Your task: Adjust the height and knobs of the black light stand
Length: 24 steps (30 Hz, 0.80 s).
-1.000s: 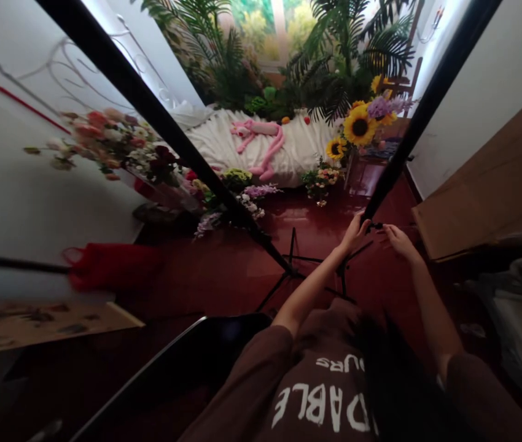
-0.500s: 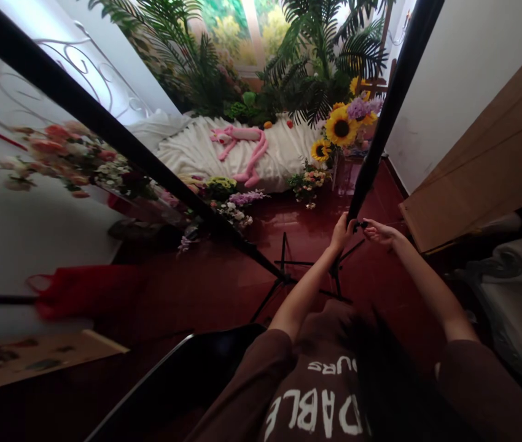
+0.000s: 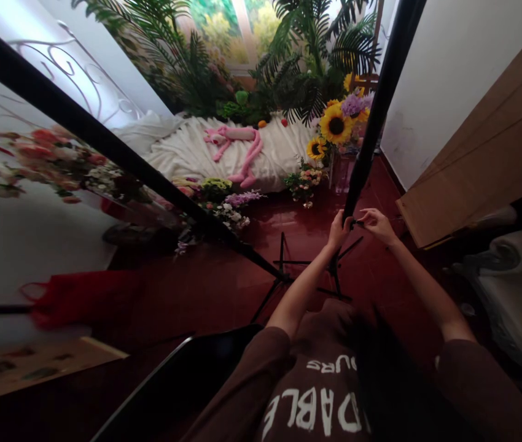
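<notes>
Two black stands rise from the floor. My left hand (image 3: 338,231) is wrapped round the pole of the right stand (image 3: 366,147), low on its shaft. Just to the right of that pole, my right hand (image 3: 377,226) pinches a small black knob (image 3: 357,223) on the stand's side. The left stand (image 3: 187,199) slants from the upper left down to its spread legs, and neither hand touches it. Part of the right stand's legs is hidden behind my left forearm.
A pink plush toy (image 3: 237,135) lies on white draped cloth (image 3: 279,153), with palms behind. Sunflowers (image 3: 336,125) stand right of it, mixed flowers (image 3: 42,156) left. A wooden board (image 3: 473,141) leans at right. A red bag (image 3: 74,298) is at left.
The view has shifted slightly, so the stands and the flowers sit a little further left. My left hand stays on the pole; the fingers of my right hand have turned at the knob.
</notes>
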Tool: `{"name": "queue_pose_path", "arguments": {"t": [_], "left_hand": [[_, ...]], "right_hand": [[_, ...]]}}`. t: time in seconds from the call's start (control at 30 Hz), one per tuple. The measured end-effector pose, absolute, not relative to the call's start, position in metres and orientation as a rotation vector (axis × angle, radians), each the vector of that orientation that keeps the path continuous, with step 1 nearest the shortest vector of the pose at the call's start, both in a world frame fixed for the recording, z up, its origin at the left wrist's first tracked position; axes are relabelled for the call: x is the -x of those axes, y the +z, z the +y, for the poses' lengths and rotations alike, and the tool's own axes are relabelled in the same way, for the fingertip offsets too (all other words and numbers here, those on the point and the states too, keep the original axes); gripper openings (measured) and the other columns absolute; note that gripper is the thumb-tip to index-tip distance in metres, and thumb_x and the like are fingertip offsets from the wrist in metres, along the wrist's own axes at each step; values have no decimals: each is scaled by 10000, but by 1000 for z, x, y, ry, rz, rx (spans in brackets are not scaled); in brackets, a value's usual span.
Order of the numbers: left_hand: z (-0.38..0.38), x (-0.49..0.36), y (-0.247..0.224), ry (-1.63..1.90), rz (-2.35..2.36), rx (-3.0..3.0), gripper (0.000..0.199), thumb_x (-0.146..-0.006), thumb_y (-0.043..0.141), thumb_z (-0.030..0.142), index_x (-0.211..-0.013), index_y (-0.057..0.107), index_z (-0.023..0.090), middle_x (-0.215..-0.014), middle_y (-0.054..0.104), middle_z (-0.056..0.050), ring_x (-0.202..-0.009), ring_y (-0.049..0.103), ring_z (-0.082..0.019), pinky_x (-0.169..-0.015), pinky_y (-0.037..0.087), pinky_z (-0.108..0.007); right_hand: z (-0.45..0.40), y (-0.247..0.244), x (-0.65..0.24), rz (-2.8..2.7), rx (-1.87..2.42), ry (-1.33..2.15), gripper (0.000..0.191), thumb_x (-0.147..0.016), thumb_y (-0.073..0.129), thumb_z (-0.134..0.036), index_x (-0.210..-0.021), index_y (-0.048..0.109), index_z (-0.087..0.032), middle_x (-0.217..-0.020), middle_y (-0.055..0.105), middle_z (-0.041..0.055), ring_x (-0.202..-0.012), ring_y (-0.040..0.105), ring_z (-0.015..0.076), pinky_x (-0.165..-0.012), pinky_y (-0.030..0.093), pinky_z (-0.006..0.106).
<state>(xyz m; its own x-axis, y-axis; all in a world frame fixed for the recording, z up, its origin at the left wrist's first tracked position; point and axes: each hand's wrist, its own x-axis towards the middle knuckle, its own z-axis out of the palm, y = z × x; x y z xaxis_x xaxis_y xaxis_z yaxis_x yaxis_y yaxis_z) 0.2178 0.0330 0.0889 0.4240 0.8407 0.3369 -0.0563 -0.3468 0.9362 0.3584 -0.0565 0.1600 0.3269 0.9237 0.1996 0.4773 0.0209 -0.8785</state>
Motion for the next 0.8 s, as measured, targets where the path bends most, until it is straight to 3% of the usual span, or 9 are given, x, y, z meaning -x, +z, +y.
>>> {"name": "queue_pose_path", "arguments": {"t": [0.07,0.13,0.2,0.27,0.37,0.5,0.6,0.8], "left_hand": [[34,-218,88,1111,693,-1662,343,-961,495,521,-1019,600,199,-879,661,-47,-783,613,-155,-772,498,-290],[34,-218,86,1107,695,-1663,369,-963,482,538,-1038,596,196,-894,669,-60,-800,619,-161,-780,502,-296],[34,-219,85,1092,699,-1664,391,-963,479,551,-1062,597,192,-913,682,-73,-819,625,-169,-790,505,-303],[34,-220,84,1092,708,-1661,407,-959,484,564,-1072,603,191,-942,696,-88,-841,631,-180,-808,507,-314],[34,-221,84,1100,732,-1660,420,-956,481,582,-1059,601,193,-963,700,-100,-861,633,-190,-829,507,-329],[34,-219,84,1069,735,-1681,400,-970,464,558,-1055,582,186,-929,678,-91,-802,621,-177,-796,508,-321],[34,-215,85,1059,677,-1720,381,-968,491,529,-1110,558,183,-969,666,-92,-820,621,-166,-809,502,-312],[39,-213,78,1021,626,-1784,440,-912,612,485,-1199,500,171,-1037,657,-108,-857,644,-175,-821,513,-321]], "right_hand": [[-56,173,-357,-1360,1596,465,430,-678,824,-539,-895,707,-188,-1254,636,131,-1092,642,261,-885,559,429],[-54,195,-353,-1388,1532,332,604,-694,835,-525,-1180,654,-217,-1347,581,132,-1141,626,257,-937,560,444],[-48,223,-344,-1413,1451,159,837,-713,834,-533,-1425,476,-276,-1485,464,125,-1231,581,263,-982,554,468],[-35,251,-332,-1467,1367,10,959,-741,816,-550,-1526,314,-325,-1582,322,111,-1337,507,288,-1011,535,525],[-6,279,-316,-1537,1318,-123,926,-831,746,-530,-1560,219,-310,-1568,307,114,-1395,460,304,-1046,511,554],[28,287,-307,-1484,1380,-181,650,-972,573,-419,-1529,269,-278,-1386,506,112,-1278,571,266,-1054,528,494],[36,276,-308,-1416,1405,-169,579,-987,540,-364,-1504,299,-267,-1223,598,88,-1122,648,235,-1004,564,443],[23,223,-302,-1334,1422,-120,543,-926,605,-323,-1415,385,-244,-1065,631,69,-920,665,218,-871,590,395]]}}
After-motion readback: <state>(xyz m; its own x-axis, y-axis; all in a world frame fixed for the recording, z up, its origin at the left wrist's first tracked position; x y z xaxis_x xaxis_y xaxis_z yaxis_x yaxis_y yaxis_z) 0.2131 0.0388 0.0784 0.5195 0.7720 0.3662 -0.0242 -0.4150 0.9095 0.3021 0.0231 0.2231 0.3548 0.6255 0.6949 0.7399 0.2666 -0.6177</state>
